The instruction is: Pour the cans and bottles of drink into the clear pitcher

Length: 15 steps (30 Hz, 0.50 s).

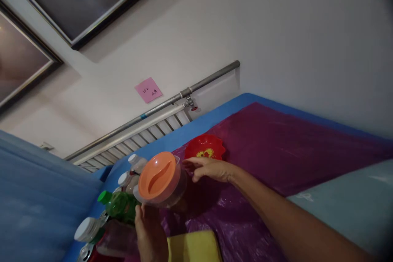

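A clear plastic pitcher (178, 194) with an orange lid (159, 174) stands on the purple plastic sheet, in the middle of the view between my hands. My right hand (210, 170) is open at its right side, fingers reaching toward the wall of the pitcher; whether they touch it I cannot tell. My left hand (150, 233) is at its lower left, apparently open, with a finger raised close to the pitcher's base and part of the hand hidden. Just beyond my right hand lies a red scalloped dish (205, 146) with a yellow print.
Left of the pitcher stand several bottles, among them a green bottle (121, 206) and a white-capped bottle (115, 237). A folded yellow cloth (195, 247) lies in front. Behind the blue-covered table are a radiator (138, 139) and a pipe (215, 75).
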Available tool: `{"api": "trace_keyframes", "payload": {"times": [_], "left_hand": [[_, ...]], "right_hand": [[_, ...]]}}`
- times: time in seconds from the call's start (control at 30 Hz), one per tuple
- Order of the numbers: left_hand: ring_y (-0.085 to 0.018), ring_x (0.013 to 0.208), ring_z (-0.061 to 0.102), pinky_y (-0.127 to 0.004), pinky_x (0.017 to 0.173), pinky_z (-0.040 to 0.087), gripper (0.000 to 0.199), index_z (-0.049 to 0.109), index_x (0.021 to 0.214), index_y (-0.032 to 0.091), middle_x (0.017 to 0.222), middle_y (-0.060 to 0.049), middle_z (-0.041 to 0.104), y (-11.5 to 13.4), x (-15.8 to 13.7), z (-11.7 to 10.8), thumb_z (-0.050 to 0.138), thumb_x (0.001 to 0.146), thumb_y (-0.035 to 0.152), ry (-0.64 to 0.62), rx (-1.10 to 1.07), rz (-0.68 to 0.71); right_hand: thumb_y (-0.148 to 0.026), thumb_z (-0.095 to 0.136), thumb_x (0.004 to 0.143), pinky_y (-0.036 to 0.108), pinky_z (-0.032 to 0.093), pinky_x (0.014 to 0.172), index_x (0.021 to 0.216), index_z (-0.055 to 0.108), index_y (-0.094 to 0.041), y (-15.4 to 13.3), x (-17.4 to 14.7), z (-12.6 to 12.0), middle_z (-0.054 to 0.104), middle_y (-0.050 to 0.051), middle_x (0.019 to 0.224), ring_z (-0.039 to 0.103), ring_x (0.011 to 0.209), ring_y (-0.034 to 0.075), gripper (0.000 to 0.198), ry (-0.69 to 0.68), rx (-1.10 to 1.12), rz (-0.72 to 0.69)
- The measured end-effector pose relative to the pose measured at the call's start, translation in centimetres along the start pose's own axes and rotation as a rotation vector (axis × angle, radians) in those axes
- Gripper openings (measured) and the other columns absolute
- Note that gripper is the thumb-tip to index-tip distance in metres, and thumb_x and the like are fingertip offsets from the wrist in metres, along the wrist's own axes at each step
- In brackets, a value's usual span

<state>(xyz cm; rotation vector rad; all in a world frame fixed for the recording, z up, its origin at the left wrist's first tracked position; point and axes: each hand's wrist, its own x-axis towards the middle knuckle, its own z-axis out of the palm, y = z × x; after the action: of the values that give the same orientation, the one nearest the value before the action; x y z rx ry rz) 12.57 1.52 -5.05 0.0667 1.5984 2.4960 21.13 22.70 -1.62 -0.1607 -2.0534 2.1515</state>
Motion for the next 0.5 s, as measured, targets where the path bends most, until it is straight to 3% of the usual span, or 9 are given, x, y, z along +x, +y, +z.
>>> {"api": "trace_keyframes", "payload": {"times": [0.1,0.23,0.33,0.5], "left_hand": [[-0.016,0.121,0.053,-0.025,0.093,0.044,0.039,0.061,0.123,0.032,0.129,0.0,0.062,-0.4,0.2,0.4,0.053,0.086,0.041,0.018,0.01,0.03],[-0.021,0.119,0.056,-0.026,0.08,0.05,0.045,0.057,0.129,0.034,0.134,-0.001,0.06,-0.3,0.5,1.5,0.056,0.085,0.04,0.01,0.077,0.058],[-0.025,0.124,0.053,-0.031,0.085,0.052,0.047,0.058,0.129,0.033,0.135,-0.002,0.059,0.0,0.6,2.3,0.057,0.083,0.047,-0.105,0.089,0.135],[-0.025,0.121,0.056,-0.034,0.095,0.049,0.039,0.065,0.12,0.03,0.127,-0.002,0.065,1.0,2.2,2.4,0.058,0.083,0.04,-0.105,0.058,0.125]], "right_hand": [[-0.015,0.081,0.053,0.036,0.039,0.107,0.135,0.052,-0.023,1.1,0.0,-0.3,0.053,0.009,0.142,0.047,0.131,0.025,0.088,-0.139,0.101,-0.025],[-0.015,0.085,0.05,0.038,0.041,0.105,0.135,0.051,-0.026,1.6,0.4,1.0,0.062,0.003,0.13,0.054,0.124,0.023,0.092,-0.248,0.204,-0.104],[-0.017,0.087,0.048,0.039,0.042,0.103,0.13,0.054,-0.025,1.8,0.3,1.9,0.067,0.002,0.121,0.057,0.118,0.023,0.089,-0.19,0.197,-0.152],[-0.022,0.088,0.048,0.038,0.045,0.096,0.124,0.058,-0.023,1.0,-0.3,3.2,0.069,0.001,0.115,0.06,0.111,0.024,0.082,-0.058,0.122,-0.234]]}}
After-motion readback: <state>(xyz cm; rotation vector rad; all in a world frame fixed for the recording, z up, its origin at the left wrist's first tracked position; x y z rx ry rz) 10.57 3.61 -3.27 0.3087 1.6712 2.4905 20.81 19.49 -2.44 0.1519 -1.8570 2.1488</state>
